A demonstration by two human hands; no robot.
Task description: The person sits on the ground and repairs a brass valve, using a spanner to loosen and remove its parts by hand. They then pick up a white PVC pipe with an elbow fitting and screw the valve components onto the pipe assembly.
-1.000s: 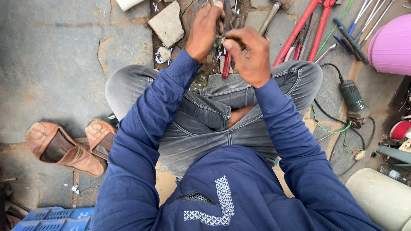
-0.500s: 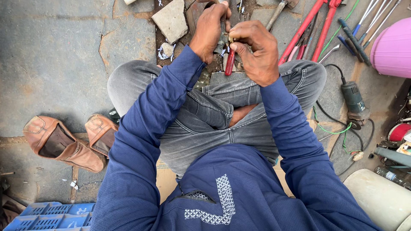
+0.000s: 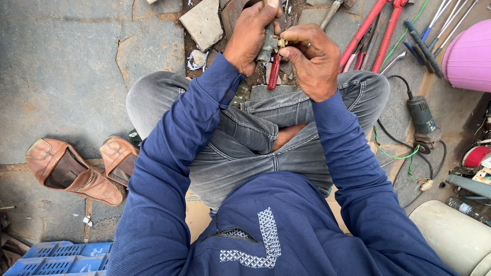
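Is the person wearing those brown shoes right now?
No, the brown shoes lie empty on the stone floor beside the seated person's knee.

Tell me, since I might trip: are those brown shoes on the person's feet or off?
Off. Both brown shoes lie empty on the stone floor beside the seated person's knee.

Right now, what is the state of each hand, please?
Left hand: closed around a grey metal fitting, holding it upright.
Right hand: fingers pinched on a small brass piece at the fitting's side.
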